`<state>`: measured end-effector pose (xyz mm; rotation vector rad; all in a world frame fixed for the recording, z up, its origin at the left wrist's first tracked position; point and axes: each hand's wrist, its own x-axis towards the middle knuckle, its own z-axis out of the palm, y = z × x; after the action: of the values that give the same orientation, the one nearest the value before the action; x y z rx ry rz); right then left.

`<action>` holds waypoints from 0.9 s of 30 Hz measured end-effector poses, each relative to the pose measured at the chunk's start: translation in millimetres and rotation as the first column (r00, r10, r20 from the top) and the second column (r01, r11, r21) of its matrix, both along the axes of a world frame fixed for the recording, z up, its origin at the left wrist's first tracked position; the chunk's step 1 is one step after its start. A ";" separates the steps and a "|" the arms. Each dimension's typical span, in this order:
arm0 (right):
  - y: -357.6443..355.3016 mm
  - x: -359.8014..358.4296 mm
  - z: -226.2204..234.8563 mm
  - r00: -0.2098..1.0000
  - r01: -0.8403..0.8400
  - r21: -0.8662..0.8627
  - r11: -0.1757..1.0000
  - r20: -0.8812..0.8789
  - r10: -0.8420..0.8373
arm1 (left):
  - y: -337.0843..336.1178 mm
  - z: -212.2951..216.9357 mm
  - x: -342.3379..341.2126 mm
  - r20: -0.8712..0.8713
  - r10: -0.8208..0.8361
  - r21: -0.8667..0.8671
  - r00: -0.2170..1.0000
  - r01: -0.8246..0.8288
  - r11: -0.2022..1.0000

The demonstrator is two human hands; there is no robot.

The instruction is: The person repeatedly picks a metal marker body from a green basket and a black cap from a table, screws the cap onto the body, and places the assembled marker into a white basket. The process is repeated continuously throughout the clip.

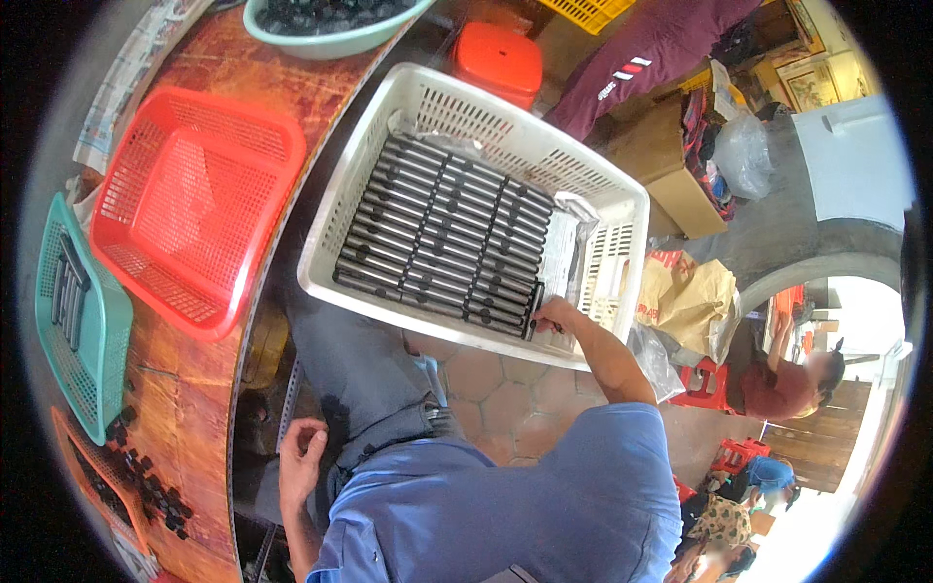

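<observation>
Worn wooden table (199, 389) along left, edge curving. Floor of reddish hexagonal tiles (505, 398) below. Orange plastic stool (498, 60) beyond, cardboard box (671, 175) and brown paper sack (685, 291) near it. Grey arch (826, 255) at right, bright daylight past it. Framed picture (812, 83) on yellow wall.

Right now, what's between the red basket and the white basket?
In the head view, only the bare edge of the brown wooden table separates the red basket from the white basket.

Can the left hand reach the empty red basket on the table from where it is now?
Probably yes: the left hand lies free by the table edge, and nothing blocks the red basket.
</observation>
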<state>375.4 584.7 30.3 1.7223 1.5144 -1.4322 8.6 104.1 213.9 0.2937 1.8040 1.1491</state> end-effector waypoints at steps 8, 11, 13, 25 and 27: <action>17.4 -41.8 78.5 0.996 0.052 0.043 0.998 -0.078 -0.049 | -29.9 -18.8 -3.6 -0.095 0.032 0.025 0.995 -0.030 0.999; 22.9 -45.7 116.9 0.942 -0.104 0.267 0.958 -0.284 0.181 | -46.2 -33.8 -15.6 -0.369 -0.042 -0.010 0.928 0.042 0.999; 14.4 -51.4 129.2 0.942 -0.020 0.455 0.890 -0.290 0.169 | -64.7 -31.4 -28.6 -0.552 -0.141 -0.154 0.822 0.066 0.986; -261.2 -388.6 362.6 0.089 -0.510 0.788 0.345 -0.350 0.932 | -225.5 -100.8 4.1 -0.846 0.186 -0.277 0.500 -0.710 0.648; -307.3 -434.5 377.7 -0.142 -0.515 0.840 0.170 -0.280 0.949 | -227.9 -111.9 10.6 -0.885 0.233 -0.178 0.403 -0.756 0.630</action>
<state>-59.1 277.3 408.0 -0.4113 2.8375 -1.0484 19.2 -123.8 102.0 -0.2192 3.1742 0.8153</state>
